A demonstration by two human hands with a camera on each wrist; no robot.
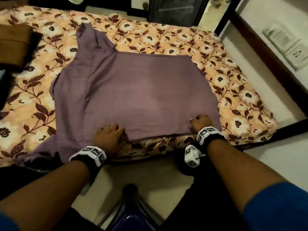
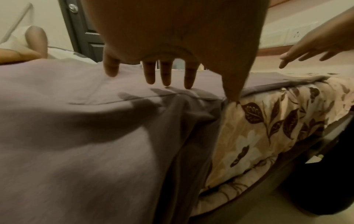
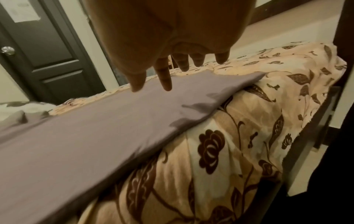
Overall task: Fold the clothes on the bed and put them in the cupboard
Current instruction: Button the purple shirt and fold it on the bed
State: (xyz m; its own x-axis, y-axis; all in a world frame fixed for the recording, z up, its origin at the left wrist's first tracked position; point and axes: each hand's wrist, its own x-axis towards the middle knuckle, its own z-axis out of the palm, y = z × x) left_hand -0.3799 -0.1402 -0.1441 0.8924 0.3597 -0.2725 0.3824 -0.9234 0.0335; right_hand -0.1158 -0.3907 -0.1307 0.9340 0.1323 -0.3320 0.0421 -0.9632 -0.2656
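A purple garment (image 1: pixel 141 94) lies spread flat on the floral bed (image 1: pixel 233 90), one sleeve pointing to the far left and another part hanging over the near edge at the left. My left hand (image 1: pixel 109 135) rests on its near hem, and in the left wrist view the straight fingers (image 2: pixel 165 75) touch the cloth (image 2: pixel 76 136) with their tips. My right hand (image 1: pixel 200 121) sits at the near right corner. In the right wrist view the hand (image 3: pixel 151 86) has its thumb and forefinger down on the fabric (image 3: pixel 95 136), the other fingers straight above the bedspread.
A folded brown cloth (image 1: pixel 13 42) lies at the bed's far left. A dark door (image 1: pixel 175 9) stands beyond the bed. A wall socket (image 1: pixel 296 55) is on the right wall. A dark stool (image 1: pixel 131 205) stands on the floor between my arms.
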